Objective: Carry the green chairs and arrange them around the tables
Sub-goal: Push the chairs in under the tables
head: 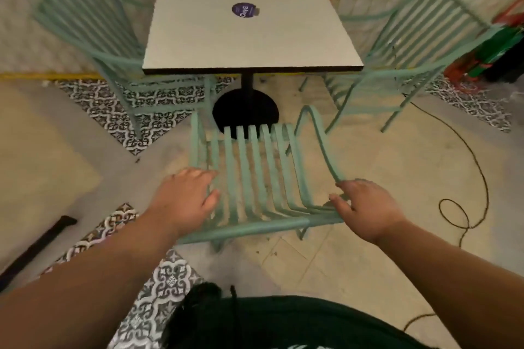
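Fingers (211,176) of 2 hands — on green chair (255,173).

— Where does the one view sit?
— On the person's head, wide-angle, tilted forward and down, so the torso fills the bottom edge and both forearms reach up into frame.
— How near?
— Close: the nearest green chair (255,178) lies just below, the square table (246,37) beyond it, walls bending at the top
— A second view?
— None, so nothing overlaps
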Available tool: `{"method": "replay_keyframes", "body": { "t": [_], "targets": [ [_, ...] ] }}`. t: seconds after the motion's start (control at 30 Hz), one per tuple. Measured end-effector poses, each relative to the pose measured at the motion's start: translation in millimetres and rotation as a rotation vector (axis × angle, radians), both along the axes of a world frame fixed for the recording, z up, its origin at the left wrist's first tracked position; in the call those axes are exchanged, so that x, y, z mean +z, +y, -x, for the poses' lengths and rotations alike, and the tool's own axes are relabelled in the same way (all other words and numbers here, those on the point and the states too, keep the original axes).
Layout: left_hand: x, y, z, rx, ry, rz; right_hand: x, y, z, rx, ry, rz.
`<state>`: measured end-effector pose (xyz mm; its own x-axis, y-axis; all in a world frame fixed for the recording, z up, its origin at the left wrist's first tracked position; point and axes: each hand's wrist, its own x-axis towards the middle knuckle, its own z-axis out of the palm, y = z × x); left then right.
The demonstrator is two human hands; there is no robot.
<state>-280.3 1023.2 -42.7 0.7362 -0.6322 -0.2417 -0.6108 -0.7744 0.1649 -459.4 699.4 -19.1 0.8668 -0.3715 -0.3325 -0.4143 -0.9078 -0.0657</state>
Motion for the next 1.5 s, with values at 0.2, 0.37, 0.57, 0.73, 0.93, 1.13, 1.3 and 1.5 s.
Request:
{"method": "replay_keyframes", "body": {
  "t": [0.2, 0.37, 0.57, 0.73, 0.93, 1.13, 1.3, 1.5],
  "targets": [
    [-35, -26, 68, 0.135, 0.092, -0.133, -30, -35, 4, 0.14, 0.094, -0.043],
    [-44, -36, 68, 0.118, 0.049, -0.256, -43, -42, -5, 0.133, 0.107, -0.077],
    [-56, -36, 60, 0.143, 0.039, -0.254, -63, -41, -10, 0.195, 0.17, -0.035],
    [-56, -40, 48, 0.134, 0.054, -0.25, -68, -45, -13, 0.183, 0.127, 0.0],
    [-64, -47, 26, 0.11, -0.023, -0.226, -69, -53, -36, 0.175, 0.083, 0.018],
    [-66, -56, -2, 0.085, -0.047, -0.204, -70, -61, -61, 0.169, 0.059, 0.03],
    [-61, -69, -26, 0.099, -0.045, -0.219, -73, -72, -83, 0.162, 0.03, 0.043],
    [-63, -82, -58, 0.094, -0.063, -0.211, -76, -84, -114, 0.168, 0.016, 0.053]
  ]
}}
